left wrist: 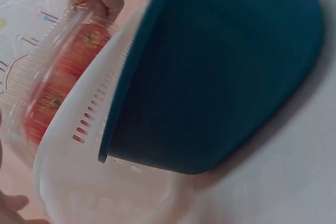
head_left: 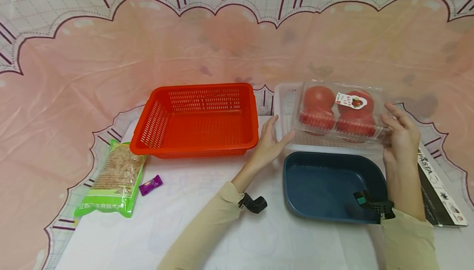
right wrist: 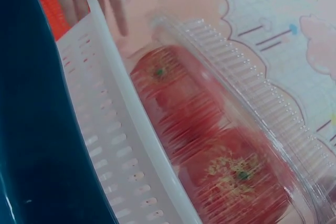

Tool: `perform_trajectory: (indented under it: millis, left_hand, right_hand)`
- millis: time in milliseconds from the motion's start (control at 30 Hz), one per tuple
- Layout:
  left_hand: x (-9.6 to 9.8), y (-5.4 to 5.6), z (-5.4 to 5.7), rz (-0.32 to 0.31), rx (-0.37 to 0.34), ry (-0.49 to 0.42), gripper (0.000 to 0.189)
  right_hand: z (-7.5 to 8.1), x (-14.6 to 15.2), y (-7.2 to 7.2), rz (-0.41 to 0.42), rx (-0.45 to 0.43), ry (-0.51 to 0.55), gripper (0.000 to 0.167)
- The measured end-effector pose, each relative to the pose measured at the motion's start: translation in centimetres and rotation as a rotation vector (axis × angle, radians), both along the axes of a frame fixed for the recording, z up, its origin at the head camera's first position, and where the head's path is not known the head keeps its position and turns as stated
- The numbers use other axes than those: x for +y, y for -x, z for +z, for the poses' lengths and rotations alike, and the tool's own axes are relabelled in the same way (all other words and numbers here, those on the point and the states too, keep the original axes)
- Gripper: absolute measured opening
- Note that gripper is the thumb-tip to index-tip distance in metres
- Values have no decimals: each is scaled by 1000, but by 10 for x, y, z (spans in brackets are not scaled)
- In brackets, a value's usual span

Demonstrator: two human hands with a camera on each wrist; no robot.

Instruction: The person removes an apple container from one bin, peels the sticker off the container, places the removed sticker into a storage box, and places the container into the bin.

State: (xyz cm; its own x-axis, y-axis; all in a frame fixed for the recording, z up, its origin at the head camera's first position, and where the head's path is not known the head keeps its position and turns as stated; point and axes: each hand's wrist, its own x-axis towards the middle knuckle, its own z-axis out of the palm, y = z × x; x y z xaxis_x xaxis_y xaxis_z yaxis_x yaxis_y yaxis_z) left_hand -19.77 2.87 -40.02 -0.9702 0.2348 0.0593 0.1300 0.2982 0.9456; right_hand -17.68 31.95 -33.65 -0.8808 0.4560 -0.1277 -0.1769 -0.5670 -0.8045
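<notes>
A clear plastic box of tomatoes (head_left: pixel 354 117) with a white label is over the white basket (head_left: pixel 329 147), whose slotted wall shows in the right wrist view. My right hand (head_left: pixel 403 134) grips the box by its right end, fingers on the far side. Red tomatoes (right wrist: pixel 231 174) show through the ribbed clear plastic. My left hand (head_left: pixel 272 144), fingers spread and holding nothing, is at the left side of the white basket, between it and the red basket (head_left: pixel 200 152).
A dark blue tub (head_left: pixel 333 192) stands in front of the white basket. A black pasta box (head_left: pixel 440 196) lies to its right, partly behind my right arm. Left of the red basket are a green-edged food bag (head_left: pixel 116 177) and a small purple wrapped sweet (head_left: pixel 150 185).
</notes>
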Motion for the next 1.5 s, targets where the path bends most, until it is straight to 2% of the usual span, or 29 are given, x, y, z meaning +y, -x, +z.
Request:
perform_trajectory:
  millis: [100,233,400,467,700,800,967,1067,1233,1500]
  left_hand:
    - [3,1,5,34,81,18,77]
    - [6,5,15,38,122,-39,70]
    - [10,18,28,-36,84,-177,66]
    - [11,23,33,-61,63,-199,65]
    - [5,37,46,-102,127,-143,62]
    - [1,39,50,-112,154,-123,61]
    - [-5,40,57,-126,209,-75,61]
    - [-9,37,62,-138,208,-44,62]
    - [-16,32,67,-143,176,-15,63]
    - [-23,29,70,-122,191,-21,60]
  right_hand:
    - [-1,-1,0,17,24,27,31]
    - [-1,-4,-1,35,57,46,29]
    - [-1,-7,-2,61,71,57,27]
    - [-1,-9,-3,75,77,55,26]
    - [1,-18,-6,151,113,8,25]
    - [2,-21,-7,191,133,4,24]
    - [4,-25,-7,210,138,4,24]
    - [4,-28,-8,212,127,-35,25]
    - [5,-32,-12,214,113,-160,30]
    - [7,-38,-16,239,149,-352,27]
